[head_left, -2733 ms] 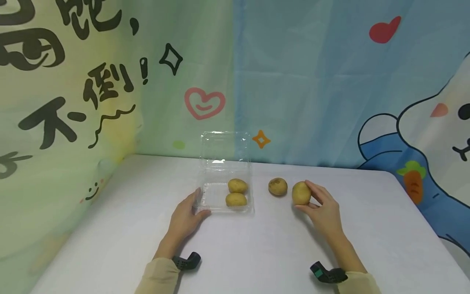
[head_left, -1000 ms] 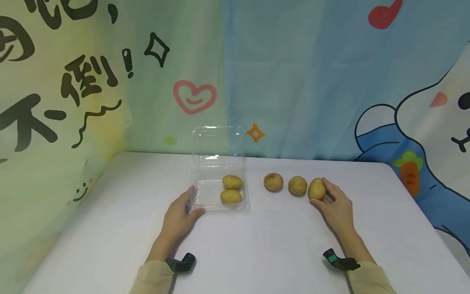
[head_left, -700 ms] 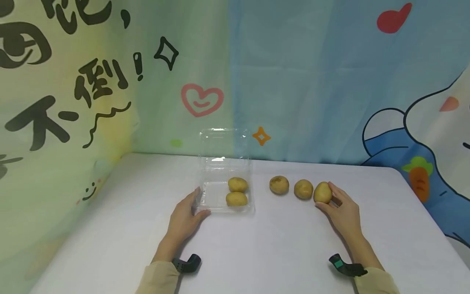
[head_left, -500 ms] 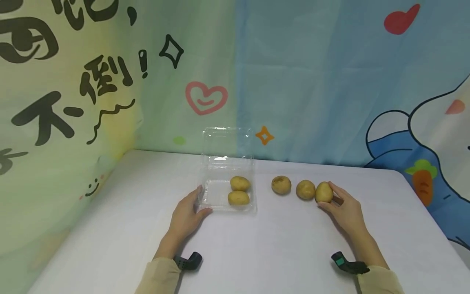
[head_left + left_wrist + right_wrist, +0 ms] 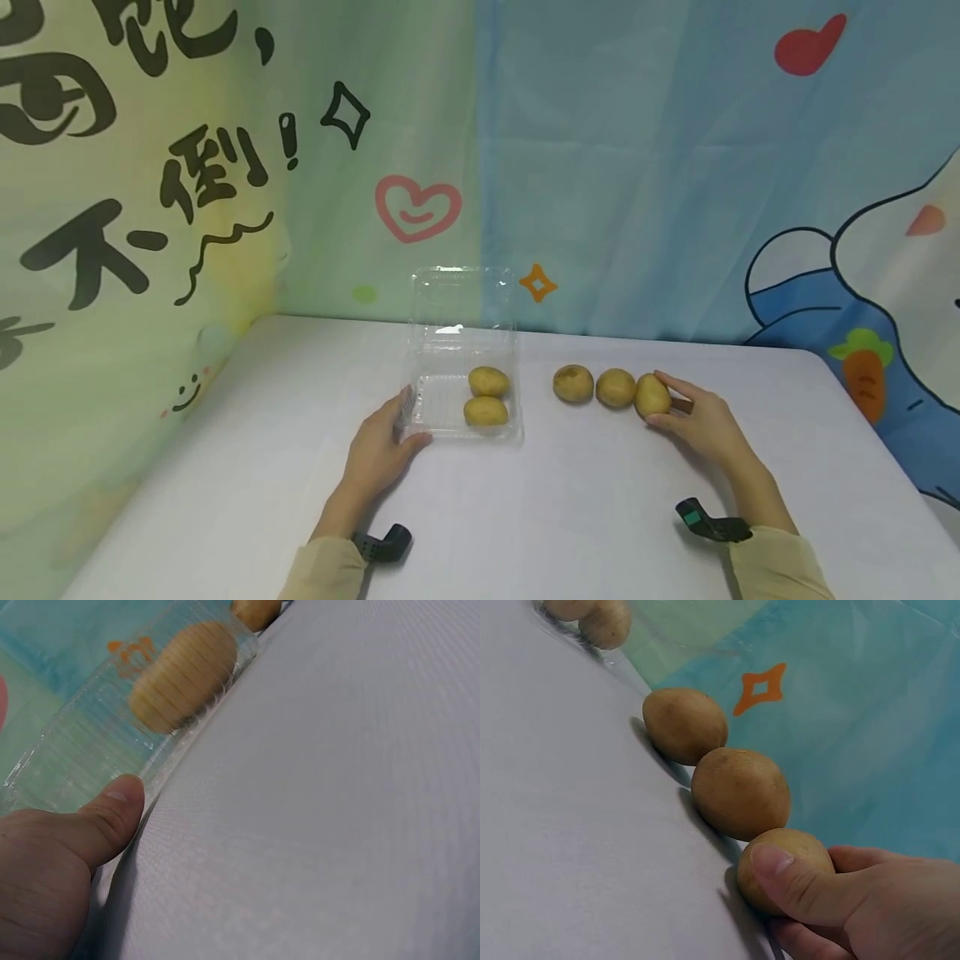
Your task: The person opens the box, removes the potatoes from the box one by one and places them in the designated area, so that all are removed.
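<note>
My left hand point(image 5: 378, 450) holds the near-left corner of a clear plastic clamshell box point(image 5: 438, 402), thumb at the front wall and fingers along the left side. Its lid point(image 5: 461, 296) stands raised at the back. Two yellow potatoes, a rear one point(image 5: 488, 382) and a front one point(image 5: 486, 411), lie in the right half. To the box's right, potatoes form a row on the table: a left one point(image 5: 573, 384), a middle one point(image 5: 616, 388) and a right one point(image 5: 652, 396). My right hand point(image 5: 701, 421) pinches the right potato between thumb and fingers, against the middle one.
A white-covered table point(image 5: 547, 508) carries everything. Behind it hangs a printed cloth backdrop point(image 5: 600, 183), close to the table's back edge and the raised lid. A black wrist device point(image 5: 712, 522) sits on the right wrist, another point(image 5: 384, 543) on the left.
My right hand has moved right with a potato since the earliest frame, then slightly left, pushing the middle potato toward the left one. A third potato now shows in the row. My left hand stays put.
</note>
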A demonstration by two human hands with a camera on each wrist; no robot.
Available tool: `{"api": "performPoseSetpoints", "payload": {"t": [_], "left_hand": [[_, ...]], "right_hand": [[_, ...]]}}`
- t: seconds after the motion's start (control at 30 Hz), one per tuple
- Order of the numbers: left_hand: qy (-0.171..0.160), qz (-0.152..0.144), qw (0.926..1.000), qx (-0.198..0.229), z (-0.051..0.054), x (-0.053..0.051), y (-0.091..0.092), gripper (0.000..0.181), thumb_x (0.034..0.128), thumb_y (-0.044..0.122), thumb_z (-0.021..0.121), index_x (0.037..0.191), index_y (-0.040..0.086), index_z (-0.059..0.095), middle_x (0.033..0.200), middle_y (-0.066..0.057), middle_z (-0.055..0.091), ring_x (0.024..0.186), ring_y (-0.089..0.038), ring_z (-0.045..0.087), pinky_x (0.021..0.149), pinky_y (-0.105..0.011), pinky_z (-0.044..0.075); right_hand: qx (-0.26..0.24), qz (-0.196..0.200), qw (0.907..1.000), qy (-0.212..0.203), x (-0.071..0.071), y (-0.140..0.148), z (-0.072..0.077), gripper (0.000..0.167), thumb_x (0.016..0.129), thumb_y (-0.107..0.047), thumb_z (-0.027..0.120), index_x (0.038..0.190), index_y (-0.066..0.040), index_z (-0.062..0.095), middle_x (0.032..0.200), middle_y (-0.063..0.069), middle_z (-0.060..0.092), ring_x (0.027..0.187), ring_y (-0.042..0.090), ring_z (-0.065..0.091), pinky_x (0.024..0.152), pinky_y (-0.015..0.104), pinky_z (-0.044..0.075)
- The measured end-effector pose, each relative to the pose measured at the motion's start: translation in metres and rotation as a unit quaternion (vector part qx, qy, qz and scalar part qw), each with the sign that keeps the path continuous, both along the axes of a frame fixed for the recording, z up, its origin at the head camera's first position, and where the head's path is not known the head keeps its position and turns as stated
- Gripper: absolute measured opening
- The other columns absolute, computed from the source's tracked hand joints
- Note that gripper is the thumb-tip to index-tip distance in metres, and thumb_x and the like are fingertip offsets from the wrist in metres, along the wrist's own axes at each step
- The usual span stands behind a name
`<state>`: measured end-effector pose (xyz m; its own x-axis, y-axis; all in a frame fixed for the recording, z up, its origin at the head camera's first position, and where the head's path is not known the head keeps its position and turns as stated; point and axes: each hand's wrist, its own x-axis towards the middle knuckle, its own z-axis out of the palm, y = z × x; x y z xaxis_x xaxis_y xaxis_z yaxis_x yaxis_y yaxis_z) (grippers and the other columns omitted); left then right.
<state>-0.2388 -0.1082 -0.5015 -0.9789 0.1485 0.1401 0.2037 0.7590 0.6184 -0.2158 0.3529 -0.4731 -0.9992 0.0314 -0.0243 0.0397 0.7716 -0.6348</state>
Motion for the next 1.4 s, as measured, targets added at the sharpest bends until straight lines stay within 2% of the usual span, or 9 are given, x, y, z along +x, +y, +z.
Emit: {"api": "performPoseSetpoints", "payload": {"t": [0.3, 0.47, 0.67, 0.77, 0.93, 1.17, 1.4], "left_hand": [[0.009, -0.003, 0.9999, -0.005, -0.001, -0.002, 0.001, 0.080, 0.0817, 0.043, 0.071, 0.147, 0.013, 0.035, 0.146, -0.009, 0.046, 0.135, -0.029, 0.043, 0.113, -0.046, 0.035], [0.002, -0.003, 1.0000, -0.001, 0.000, -0.002, 0.002, 0.080, 0.0820, 0.043, 0.071, 0.147, 0.013, 0.035, 0.147, -0.009, 0.045, 0.135, -0.029, 0.042, 0.113, -0.046, 0.034], [0.002, -0.007, 1.0000, 0.001, -0.001, -0.001, 0.001, 0.080, 0.0825, 0.044, 0.070, 0.147, 0.013, 0.034, 0.147, -0.009, 0.045, 0.135, -0.029, 0.043, 0.113, -0.046, 0.035], [0.003, -0.010, 0.9999, 0.000, -0.002, -0.002, 0.002, 0.080, 0.0826, 0.044, 0.070, 0.147, 0.013, 0.035, 0.147, -0.009, 0.045, 0.135, -0.029, 0.043, 0.114, -0.045, 0.034], [0.005, -0.015, 0.9999, -0.005, 0.000, -0.004, 0.002, 0.080, 0.0820, 0.042, 0.071, 0.147, 0.013, 0.035, 0.147, -0.008, 0.044, 0.136, -0.028, 0.042, 0.114, -0.045, 0.034], [0.005, -0.009, 0.9999, -0.010, 0.004, -0.001, -0.001, 0.081, 0.0818, 0.042, 0.071, 0.147, 0.011, 0.035, 0.147, -0.011, 0.045, 0.135, -0.031, 0.042, 0.113, -0.047, 0.035], [-0.002, -0.003, 0.9999, -0.014, 0.004, 0.003, 0.000, 0.081, 0.0819, 0.043, 0.071, 0.147, 0.013, 0.034, 0.147, -0.010, 0.044, 0.136, -0.030, 0.042, 0.113, -0.046, 0.035]], "right_hand": [[-0.011, -0.003, 0.9997, 0.022, -0.001, -0.008, 0.000, 0.079, 0.083, -0.030, 0.074, 0.147, -0.006, 0.034, 0.146, 0.028, 0.036, 0.121, 0.048, 0.050, 0.102, 0.058, 0.041], [-0.007, -0.012, 0.9991, 0.041, 0.000, -0.010, -0.001, 0.078, 0.083, -0.026, 0.074, 0.146, -0.005, 0.035, 0.141, 0.030, 0.039, 0.118, 0.048, 0.052, 0.100, 0.056, 0.044], [-0.014, -0.033, 0.9994, 0.004, 0.005, -0.008, -0.001, 0.084, 0.084, -0.045, 0.069, 0.147, -0.005, 0.032, 0.147, 0.028, 0.036, 0.124, 0.047, 0.048, 0.105, 0.061, 0.037], [-0.016, -0.034, 0.9992, -0.011, 0.009, -0.007, 0.001, 0.087, 0.084, -0.052, 0.066, 0.148, -0.005, 0.031, 0.147, 0.028, 0.035, 0.125, 0.046, 0.047, 0.105, 0.060, 0.037], [-0.016, -0.028, 0.9995, -0.005, 0.014, -0.006, 0.004, 0.082, 0.087, -0.050, 0.063, 0.147, -0.002, 0.032, 0.146, 0.029, 0.037, 0.125, 0.045, 0.047, 0.102, 0.053, 0.043], [-0.013, -0.029, 0.9994, 0.012, 0.014, -0.011, 0.008, 0.077, 0.088, -0.046, 0.063, 0.143, 0.001, 0.038, 0.144, 0.029, 0.040, 0.125, 0.045, 0.048, 0.095, 0.041, 0.048], [-0.023, -0.041, 0.9989, -0.007, 0.014, -0.014, 0.010, 0.078, 0.087, -0.047, 0.064, 0.144, 0.000, 0.037, 0.145, 0.028, 0.039, 0.127, 0.045, 0.046, 0.096, 0.041, 0.047]]}}
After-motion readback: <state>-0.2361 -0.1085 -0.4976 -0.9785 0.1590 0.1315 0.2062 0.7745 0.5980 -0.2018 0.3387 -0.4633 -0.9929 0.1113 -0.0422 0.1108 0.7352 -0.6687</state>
